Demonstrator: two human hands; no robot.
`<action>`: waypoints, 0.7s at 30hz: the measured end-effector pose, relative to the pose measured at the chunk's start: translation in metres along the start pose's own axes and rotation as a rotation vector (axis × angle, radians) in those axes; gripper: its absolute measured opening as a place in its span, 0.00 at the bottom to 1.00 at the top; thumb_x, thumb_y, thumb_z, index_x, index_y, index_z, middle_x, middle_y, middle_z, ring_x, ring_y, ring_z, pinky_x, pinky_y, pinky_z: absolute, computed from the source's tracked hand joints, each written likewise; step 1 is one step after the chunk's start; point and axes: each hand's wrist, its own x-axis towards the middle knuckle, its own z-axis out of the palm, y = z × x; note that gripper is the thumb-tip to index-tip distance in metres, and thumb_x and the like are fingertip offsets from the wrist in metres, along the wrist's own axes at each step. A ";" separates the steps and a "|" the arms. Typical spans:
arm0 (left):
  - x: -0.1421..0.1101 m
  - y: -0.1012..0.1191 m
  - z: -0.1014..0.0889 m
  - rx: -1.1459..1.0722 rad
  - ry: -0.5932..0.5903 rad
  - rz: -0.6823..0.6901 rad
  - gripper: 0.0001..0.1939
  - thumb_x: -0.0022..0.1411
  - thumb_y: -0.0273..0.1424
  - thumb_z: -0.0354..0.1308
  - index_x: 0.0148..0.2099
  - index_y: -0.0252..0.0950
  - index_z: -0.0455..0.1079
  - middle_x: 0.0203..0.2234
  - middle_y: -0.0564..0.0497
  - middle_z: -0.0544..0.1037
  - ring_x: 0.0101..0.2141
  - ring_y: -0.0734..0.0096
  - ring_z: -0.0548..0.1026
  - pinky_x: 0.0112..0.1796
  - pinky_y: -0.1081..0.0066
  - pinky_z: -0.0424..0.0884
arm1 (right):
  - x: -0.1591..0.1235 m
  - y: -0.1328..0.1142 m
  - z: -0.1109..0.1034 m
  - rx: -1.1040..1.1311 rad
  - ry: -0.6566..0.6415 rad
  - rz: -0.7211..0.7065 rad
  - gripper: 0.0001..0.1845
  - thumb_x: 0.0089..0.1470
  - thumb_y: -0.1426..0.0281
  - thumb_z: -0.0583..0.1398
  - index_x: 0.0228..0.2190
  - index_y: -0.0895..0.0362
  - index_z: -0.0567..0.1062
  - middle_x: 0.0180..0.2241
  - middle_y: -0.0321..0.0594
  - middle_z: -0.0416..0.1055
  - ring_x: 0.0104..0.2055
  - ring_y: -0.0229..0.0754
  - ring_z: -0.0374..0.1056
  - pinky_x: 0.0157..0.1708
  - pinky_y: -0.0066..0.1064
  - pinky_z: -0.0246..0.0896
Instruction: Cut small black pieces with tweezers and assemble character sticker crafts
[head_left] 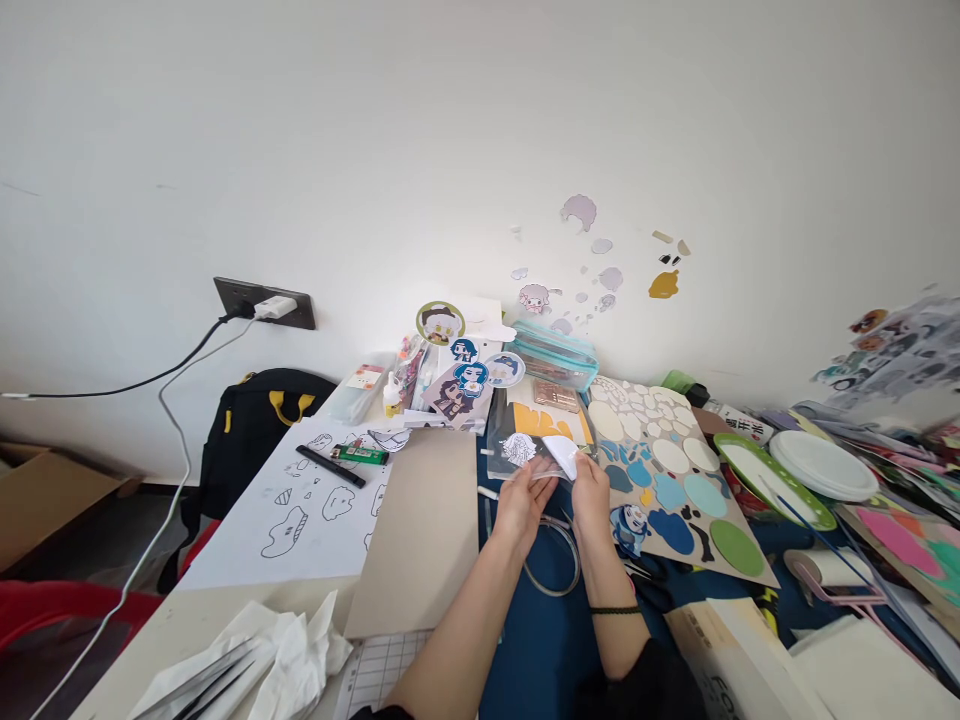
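Observation:
In the head view, my left hand point(525, 497) has its fingers closed on the lower edge of a clear plastic bag point(498, 462). A black-and-white line-drawn cutout point(517, 449) shows near those fingertips. My right hand point(591, 492) pinches a white piece of paper point(561, 455) with a curved edge, lying over the bag's right side. Orange-yellow cut shapes point(544, 421) show at the bag, behind the white piece. Just below the hands lies a coiled grey cable point(553, 590) on the dark blue mat point(536, 660).
Grey cardboard point(420, 530) and a sheet of outline drawings point(259, 530) lie left, with a green lighter point(360, 455). Crumpled tissue point(300, 650) holds tweezers at front left. Right are a board of coloured cutouts point(739, 545) and a paper roll point(832, 568). A teal pouch point(555, 355) stands behind.

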 end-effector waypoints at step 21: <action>-0.004 0.003 0.004 0.008 0.030 -0.038 0.12 0.64 0.27 0.48 0.45 0.28 0.70 0.47 0.36 0.74 0.44 0.63 0.76 0.50 0.65 0.69 | 0.002 0.003 0.007 0.243 0.111 0.069 0.20 0.44 0.59 0.53 0.31 0.63 0.74 0.32 0.47 0.75 0.36 0.47 0.71 0.32 0.32 0.66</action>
